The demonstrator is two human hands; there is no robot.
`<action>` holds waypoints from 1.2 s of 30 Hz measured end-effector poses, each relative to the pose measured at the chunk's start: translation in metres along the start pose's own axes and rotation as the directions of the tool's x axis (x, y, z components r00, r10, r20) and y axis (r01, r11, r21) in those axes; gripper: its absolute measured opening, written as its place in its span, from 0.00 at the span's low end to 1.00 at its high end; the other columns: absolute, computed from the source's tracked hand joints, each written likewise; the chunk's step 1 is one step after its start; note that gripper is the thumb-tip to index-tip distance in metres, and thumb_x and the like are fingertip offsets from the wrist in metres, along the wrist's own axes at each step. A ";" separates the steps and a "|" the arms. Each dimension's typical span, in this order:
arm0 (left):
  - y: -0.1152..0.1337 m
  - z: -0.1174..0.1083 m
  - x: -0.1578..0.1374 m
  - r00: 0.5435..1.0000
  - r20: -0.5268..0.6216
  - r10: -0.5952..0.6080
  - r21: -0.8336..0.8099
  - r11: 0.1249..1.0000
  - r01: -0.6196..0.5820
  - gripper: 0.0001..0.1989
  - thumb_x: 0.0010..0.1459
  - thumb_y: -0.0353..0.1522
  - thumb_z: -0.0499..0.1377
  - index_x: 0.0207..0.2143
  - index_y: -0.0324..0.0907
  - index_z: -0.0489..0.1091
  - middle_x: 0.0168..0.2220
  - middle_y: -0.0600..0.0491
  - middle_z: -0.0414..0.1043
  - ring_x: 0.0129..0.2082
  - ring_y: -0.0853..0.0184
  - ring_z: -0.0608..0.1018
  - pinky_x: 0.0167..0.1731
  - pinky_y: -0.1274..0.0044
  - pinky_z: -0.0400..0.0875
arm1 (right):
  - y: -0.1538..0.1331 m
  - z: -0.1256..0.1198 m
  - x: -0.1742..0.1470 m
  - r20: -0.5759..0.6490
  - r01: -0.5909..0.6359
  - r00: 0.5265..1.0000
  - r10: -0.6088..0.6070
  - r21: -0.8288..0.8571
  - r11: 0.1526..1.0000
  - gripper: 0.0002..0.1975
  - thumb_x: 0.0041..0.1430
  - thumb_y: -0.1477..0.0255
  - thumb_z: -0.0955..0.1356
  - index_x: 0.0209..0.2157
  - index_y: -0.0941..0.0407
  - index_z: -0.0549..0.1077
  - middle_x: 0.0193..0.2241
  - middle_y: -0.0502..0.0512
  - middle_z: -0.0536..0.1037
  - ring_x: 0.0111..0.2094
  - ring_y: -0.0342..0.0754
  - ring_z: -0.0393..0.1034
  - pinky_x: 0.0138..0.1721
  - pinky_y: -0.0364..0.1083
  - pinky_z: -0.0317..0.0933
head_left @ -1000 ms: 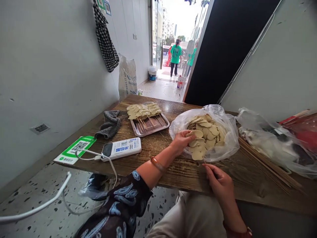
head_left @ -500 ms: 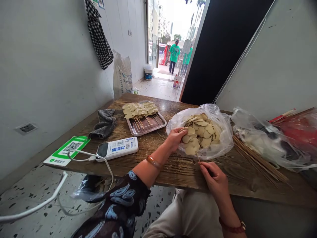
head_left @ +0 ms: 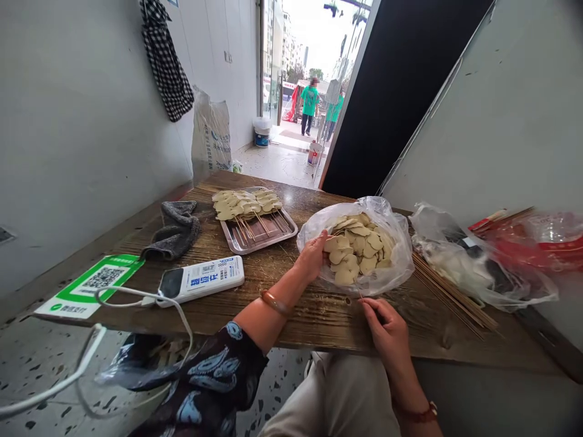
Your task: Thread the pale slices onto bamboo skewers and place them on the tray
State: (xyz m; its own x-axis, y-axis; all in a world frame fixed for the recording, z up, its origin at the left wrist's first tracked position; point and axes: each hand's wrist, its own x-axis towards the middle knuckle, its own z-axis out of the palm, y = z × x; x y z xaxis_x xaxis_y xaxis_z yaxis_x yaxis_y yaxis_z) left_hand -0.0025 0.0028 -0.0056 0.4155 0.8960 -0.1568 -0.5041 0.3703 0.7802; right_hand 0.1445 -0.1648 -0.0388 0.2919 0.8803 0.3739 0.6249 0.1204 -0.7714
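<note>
My right hand (head_left: 387, 328) pinches the lower end of a thin wooden skewer (head_left: 359, 291) just above the table's front edge. Several pale slices (head_left: 346, 269), looking like potato, are threaded on it. My left hand (head_left: 313, 258) is closed at the upper left side of these slices; its fingertips are partly hidden behind them. Right behind, a clear plastic bag (head_left: 396, 279) stands open, full of loose slices (head_left: 367, 243). To the left, a metal tray (head_left: 248, 244) carries finished-looking skewers of slices (head_left: 246, 204), sticks pointing toward me.
Bare skewers (head_left: 450, 291) lie right of the bag, beside more plastic bags (head_left: 473, 261). On the left are a grey cloth (head_left: 175, 230), a white power bank (head_left: 214, 276) with a cable and a QR card (head_left: 93, 285). A person in green (head_left: 310, 103) is outside the doorway.
The view has turned slightly right, so things sit further left. My left hand's fingers have shifted from the top slice to the side of the slices. My right hand keeps its pinch.
</note>
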 end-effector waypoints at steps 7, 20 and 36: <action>0.000 -0.002 0.003 0.996 0.011 -0.086 -0.135 0.987 0.087 0.22 0.58 0.50 0.53 0.35 0.38 0.68 0.28 0.48 0.74 0.22 0.69 0.76 0.26 0.76 0.72 | -0.017 -0.008 0.028 -0.038 0.038 0.999 -0.039 -0.016 0.999 0.14 0.59 0.62 0.66 0.34 0.55 0.80 0.30 0.55 0.79 0.34 0.50 0.72 0.36 0.46 0.63; -0.004 0.003 -0.006 0.952 0.021 0.307 0.174 0.936 -0.306 0.10 0.45 0.35 0.67 0.30 0.39 0.75 0.29 0.52 0.73 0.28 0.70 0.72 0.29 0.79 0.67 | -0.027 0.017 0.057 -0.071 -0.017 0.997 0.021 0.053 0.998 0.17 0.55 0.59 0.67 0.30 0.58 0.79 0.29 0.58 0.80 0.32 0.51 0.72 0.36 0.47 0.64; -0.011 -0.003 0.005 0.963 -0.053 0.263 0.231 0.942 -0.244 0.08 0.54 0.32 0.54 0.36 0.39 0.67 0.27 0.55 0.70 0.19 0.74 0.72 0.20 0.81 0.65 | -0.045 0.025 0.099 -0.032 0.103 0.994 -0.106 -0.084 0.991 0.17 0.59 0.60 0.65 0.34 0.58 0.78 0.33 0.58 0.80 0.36 0.52 0.73 0.39 0.48 0.63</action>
State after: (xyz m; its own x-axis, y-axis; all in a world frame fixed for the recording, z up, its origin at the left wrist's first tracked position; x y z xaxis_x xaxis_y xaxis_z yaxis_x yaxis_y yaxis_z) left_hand 0.0032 0.0038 -0.0166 0.2274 0.9736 0.0214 -0.4014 0.0737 0.9129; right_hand 0.1273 -0.0718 0.0207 0.2473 0.8476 0.4696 0.7100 0.1713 -0.6831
